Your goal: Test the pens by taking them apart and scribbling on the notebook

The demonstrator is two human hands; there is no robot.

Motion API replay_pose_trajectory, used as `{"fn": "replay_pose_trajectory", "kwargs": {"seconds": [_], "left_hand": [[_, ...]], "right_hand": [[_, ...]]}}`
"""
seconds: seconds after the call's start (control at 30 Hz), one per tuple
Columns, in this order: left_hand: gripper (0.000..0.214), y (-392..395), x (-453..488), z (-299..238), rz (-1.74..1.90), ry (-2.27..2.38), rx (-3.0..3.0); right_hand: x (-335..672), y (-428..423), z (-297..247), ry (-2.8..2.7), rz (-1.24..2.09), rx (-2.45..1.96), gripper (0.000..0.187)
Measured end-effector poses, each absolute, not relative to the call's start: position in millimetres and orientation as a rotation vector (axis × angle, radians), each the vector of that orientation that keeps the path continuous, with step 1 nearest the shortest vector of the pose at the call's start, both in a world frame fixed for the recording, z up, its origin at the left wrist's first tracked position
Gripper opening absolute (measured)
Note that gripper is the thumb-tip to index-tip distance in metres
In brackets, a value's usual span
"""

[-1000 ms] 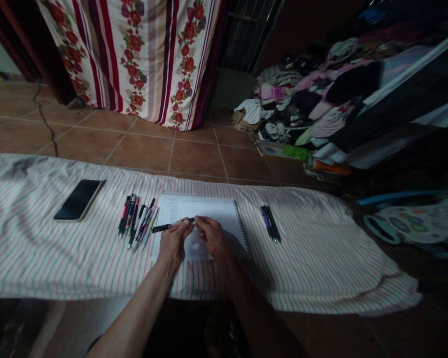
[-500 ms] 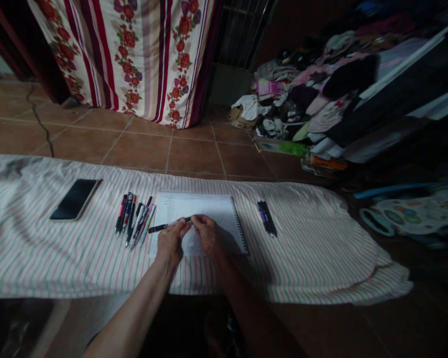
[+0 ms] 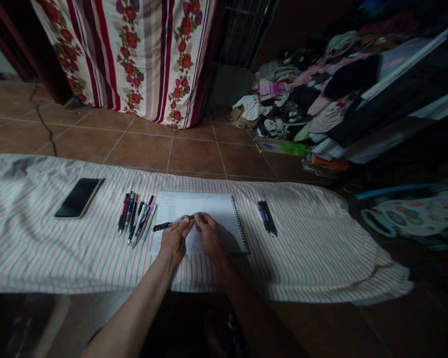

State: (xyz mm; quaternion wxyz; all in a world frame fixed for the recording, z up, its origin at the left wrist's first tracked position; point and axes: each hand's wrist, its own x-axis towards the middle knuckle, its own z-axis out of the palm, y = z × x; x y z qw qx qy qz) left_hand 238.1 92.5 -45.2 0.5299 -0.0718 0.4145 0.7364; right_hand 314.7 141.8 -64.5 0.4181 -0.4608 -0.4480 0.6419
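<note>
A black pen [image 3: 162,226] is held crosswise over an open spiral notebook [image 3: 224,205]. My left hand [image 3: 174,239] is closed around the pen's middle, and its dark end sticks out to the left. At the pen's other end, the fingers of my right hand [image 3: 206,231] are pinched together, touching my left fingertips. Just left of the notebook lie several pens [image 3: 137,219] in two loose bunches. To its right, a few dark and purple pens [image 3: 267,219] rest side by side.
A smartphone [image 3: 79,198] lies on the striped cloth [image 3: 313,238] at the left. Beyond the cloth's far edge are a tiled floor [image 3: 142,149] and a floral curtain [image 3: 153,59]. A heap of clothes [image 3: 283,94] and a pale plastic item [image 3: 406,214] are at the right.
The view has shifted very slightly. Both hands stay together on the pen, with the fingers drawn a little closer at its right end.
</note>
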Motion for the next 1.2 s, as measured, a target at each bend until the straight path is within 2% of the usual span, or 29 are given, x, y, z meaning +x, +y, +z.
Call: {"fn": "replay_pose_trajectory", "kwargs": {"seconds": [0.17,0.47,0.67,0.9,1.2], "left_hand": [[0.015,88.6,238.0,-35.8,1.723,0.962,-0.074],[0.048,71.1,238.0,-12.5,1.655,0.886,0.119],[0.024,56.5,227.9,-7.7,1.709,0.866,-0.062],[0.026,17.4,209.5,10.6,1.544,0.633,0.109],[0.029,-36.2,226.8,64.4,1.316,1.005,0.805]], "right_hand": [[319.7,142.8,-61.9,-1.107,1.7,-1.094,0.027],[325.5,138.0,-27.3,-1.006,1.717,-1.059,0.027],[336.1,126.4,-3.4,-0.933,1.654,-1.08,0.028],[352.9,99.9,26.8,-0.929,1.616,-0.993,0.033],[371.7,48.2,76.3,-1.142,1.571,-0.881,0.027]]}}
